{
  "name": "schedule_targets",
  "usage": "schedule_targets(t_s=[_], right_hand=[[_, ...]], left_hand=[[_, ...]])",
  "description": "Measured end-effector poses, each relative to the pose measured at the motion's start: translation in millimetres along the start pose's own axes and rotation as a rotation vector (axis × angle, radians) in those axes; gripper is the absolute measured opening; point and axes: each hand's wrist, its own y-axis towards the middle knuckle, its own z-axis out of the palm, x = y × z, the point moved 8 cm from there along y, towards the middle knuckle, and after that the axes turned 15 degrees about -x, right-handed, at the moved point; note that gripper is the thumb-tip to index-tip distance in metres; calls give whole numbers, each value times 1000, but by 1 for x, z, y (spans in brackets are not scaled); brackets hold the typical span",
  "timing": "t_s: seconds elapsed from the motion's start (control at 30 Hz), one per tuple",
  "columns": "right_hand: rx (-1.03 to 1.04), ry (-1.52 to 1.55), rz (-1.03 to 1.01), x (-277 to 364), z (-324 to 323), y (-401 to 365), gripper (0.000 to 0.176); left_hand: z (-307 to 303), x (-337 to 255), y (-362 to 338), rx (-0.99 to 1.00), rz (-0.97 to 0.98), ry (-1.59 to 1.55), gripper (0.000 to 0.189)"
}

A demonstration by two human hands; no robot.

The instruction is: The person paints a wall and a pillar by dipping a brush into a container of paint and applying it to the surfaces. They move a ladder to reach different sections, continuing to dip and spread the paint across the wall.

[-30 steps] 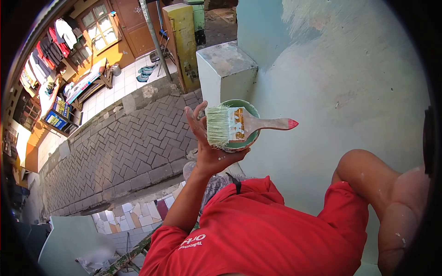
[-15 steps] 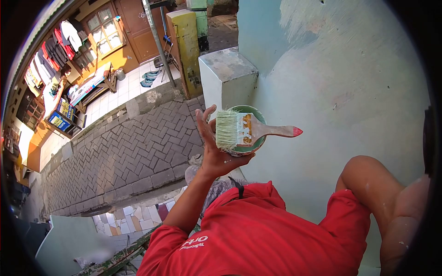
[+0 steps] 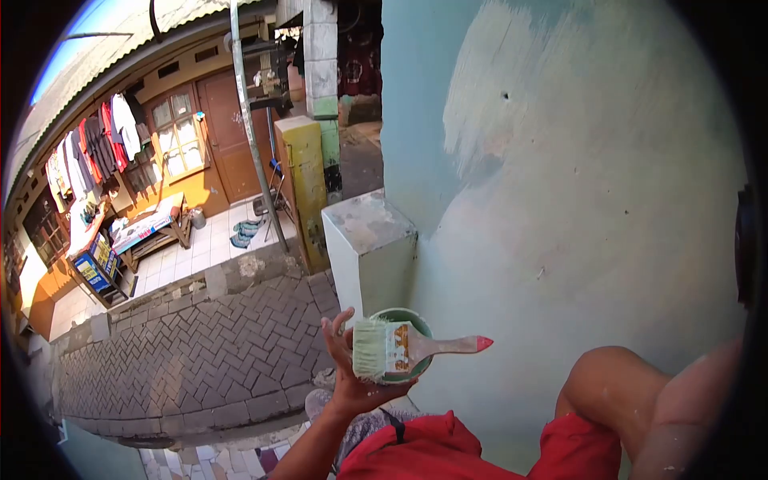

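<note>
My left hand (image 3: pixel 342 370) cradles a small green bowl (image 3: pixel 422 367) from below at the bottom centre of the head view. A wide paintbrush (image 3: pixel 400 349) lies across the bowl's top, pale paint-wet bristles to the left next to my fingers. Its wooden handle with a red tip points right toward the wall. The bowl's contents are hidden by the brush. My right arm (image 3: pixel 632 400) is bent at the lower right, and its hand is out of the frame. A red shirt (image 3: pixel 448 456) shows at the bottom edge.
A pale green wall (image 3: pixel 576 184) with patchy fresh paint fills the right side. A white concrete pillar (image 3: pixel 368 248) stands just beyond the bowl. Far below lie a brick-paved alley (image 3: pixel 192 360), a yellow post (image 3: pixel 300 184), a metal pole (image 3: pixel 250 136), a bench (image 3: pixel 152 228) and hanging clothes (image 3: pixel 96 152).
The view has tilted upward, so my left hand with the bowl and brush sits lower in the frame and more wall shows. The grip looks unchanged.
</note>
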Motion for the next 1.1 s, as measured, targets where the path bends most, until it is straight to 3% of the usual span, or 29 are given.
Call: schedule_targets(t_s=[0.1, 0.2, 0.23, 0.43, 0.47, 0.5, 0.53, 0.57, 0.6, 0.63, 0.67, 0.7, 0.73, 0.8, 0.9, 0.93, 1.03, 1.1], right_hand=[[103, 33, 203, -26, -59, -7, 68], [69, 48, 186, -38, -111, -14, 67], [67, 73, 206, -59, -189, -19, 67], [65, 172, 126, -54, -137, -9, 66], [91, 181, 114, -27, -68, 4, 65], [111, 199, 95, -25, -62, 11, 65], [129, 219, 58, -6, -8, 19, 65], [126, 224, -4, 2, 5, 23, 65], [109, 216, -60, 5, -8, 23, 65], [101, 212, -77, -5, -98, 18, 65], [93, 217, -54, -9, -120, 11, 64], [104, 229, 12, -24, -148, 4, 64], [144, 259, 109, -37, -133, 2, 64], [231, 287, 257, -94, -205, 0, 64], [227, 262, 170, -54, -142, 12, 64], [229, 266, 175, -33, -95, 14, 63], [259, 290, 226, -58, -142, 15, 63], [270, 294, 219, -32, -95, 20, 63]], left_hand=[[-4, -3, -9, 19, -26, 29, 158], [6, 1, -4, 15, 36, 24, 158], [6, 3, -10, 24, -5, -11, 158], [11, -3, -7, 67, 3, 3, 165], [9, -6, -10, 61, 0, -20, 165], [8, -7, -11, 56, -28, -48, 161], [12, -8, -8, 45, -40, -85, 157], [14, -19, 0, 52, 53, -80, 156], [18, -28, 7, 73, 127, -46, 156], [22, -28, 12, 81, 148, -61, 155], [19, -29, 8, 94, 137, -50, 154], [17, -17, 1, 91, 80, -18, 164], [13, -10, -6, 64, 34, -27, 164], [14, -11, -9, 85, -33, 44, 164], [20, -17, -7, 91, 34, -67, 163], [20, -15, -6, 93, 36, -62, 163], [21, -10, -14, 106, -36, -42, 162], [21, -14, -13, 95, -13, -51, 162]])
